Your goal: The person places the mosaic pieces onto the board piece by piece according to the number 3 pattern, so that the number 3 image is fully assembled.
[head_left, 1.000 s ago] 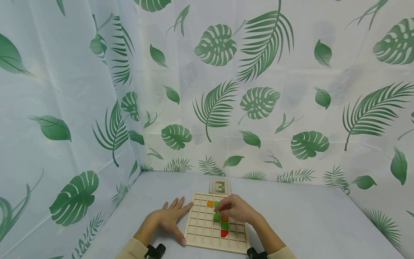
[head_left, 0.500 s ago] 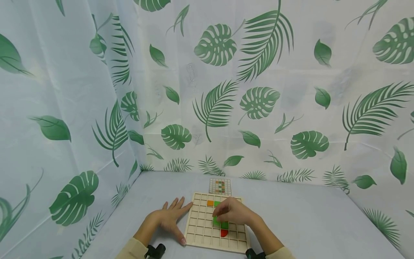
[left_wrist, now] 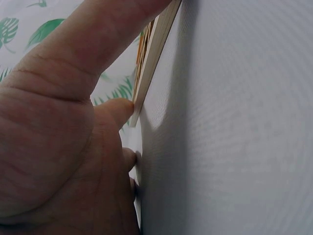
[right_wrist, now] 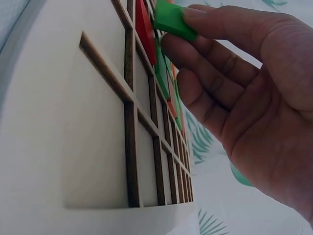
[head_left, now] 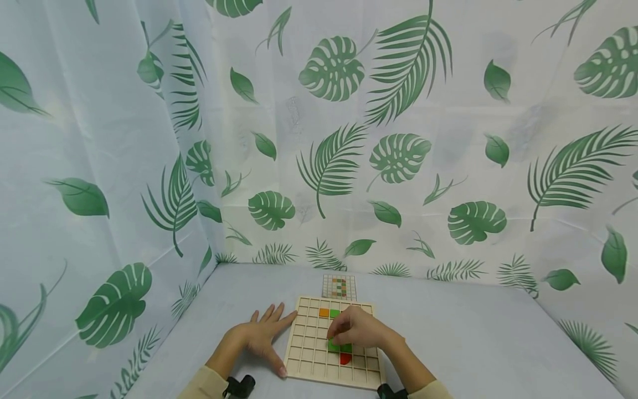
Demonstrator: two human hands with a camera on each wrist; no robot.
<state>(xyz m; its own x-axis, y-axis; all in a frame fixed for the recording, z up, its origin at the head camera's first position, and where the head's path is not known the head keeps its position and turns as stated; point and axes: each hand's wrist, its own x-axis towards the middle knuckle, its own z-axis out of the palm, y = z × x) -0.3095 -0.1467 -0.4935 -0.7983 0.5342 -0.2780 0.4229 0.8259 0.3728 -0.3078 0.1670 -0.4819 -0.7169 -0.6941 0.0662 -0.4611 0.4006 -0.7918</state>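
A wooden grid board [head_left: 305, 354] lies on the table. My right hand [head_left: 363, 328] pinches a green square tile [right_wrist: 171, 20] between thumb and fingers, close over the middle of the board and tilted in the right wrist view. In the grid sit an orange tile [head_left: 324, 312] and a green tile [head_left: 335, 313] toward the back, and a rounded red tile [head_left: 345, 358] nearer the front. My right hand hides some of the cells. My left hand [head_left: 261, 337] rests spread at the board's left side, its index fingertip and thumb at the edge.
A small card with a printed coloured grid [head_left: 339, 287] lies just behind the board. The pale table [head_left: 458, 332] ends at a leaf-patterned curtain [head_left: 344, 166] behind and at the left.
My right hand has moved slightly toward the front of the board with the green tile, covering the orange tile that showed beneath it. My left hand stays where it was.
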